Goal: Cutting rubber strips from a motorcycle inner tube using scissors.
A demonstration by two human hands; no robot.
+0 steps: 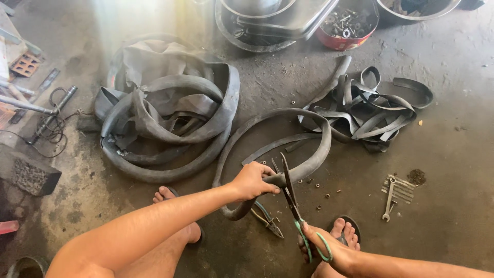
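1. Left hand (pixel 252 180): centre of frame, fingers clenched round a black rubber tube (pixel 288 154); grip sits on the tube's near run.
2. Tube: one long loop on the concrete floor (pixel 453 154), arcs from the hand up to 12 o'clock and back down at 2 o'clock; free end curls below the hand at 6 o'clock.
3. Right hand (pixel 324 249): bottom of frame, 5 o'clock from left hand, fingers through the green handles of scissors (pixel 292 195), grasping them.
4. Scissors: long dark blades, point up toward 11 o'clock, blades parted, meeting the tube just beside the left hand's fingertips.
5. Pliers (pixel 267 219): on floor, between the two hands, 6 o'clock of left hand, untouched.
6. Tube pile (pixel 164 118): big heap of slack black tubes, 10 o'clock of left hand, well apart from scissors.
7. Strips (pixel 370 110): tangle of cut rubber bands, 2 o'clock of left hand, near the loop's far side.
8. Wrench (pixel 388 198): small spanner, 3 o'clock of scissors, lies across a small ridged metal piece.
9. Nuts (pixel 319 193): few loose ones scattered on floor, right of blades.
10. Red bowl (pixel 342 38): top edge, 1 o'clock, holds mixed bolts & hardware; metal basins (pixel 278 25) beside it.
11. Feet: left foot (pixel 175 198) under left forearm, right foot (pixel 347 231) in sandal beside right hand.
12. Block (pixel 28 175): dark, rough, far left, 9 o'clock; cable and rods above it.
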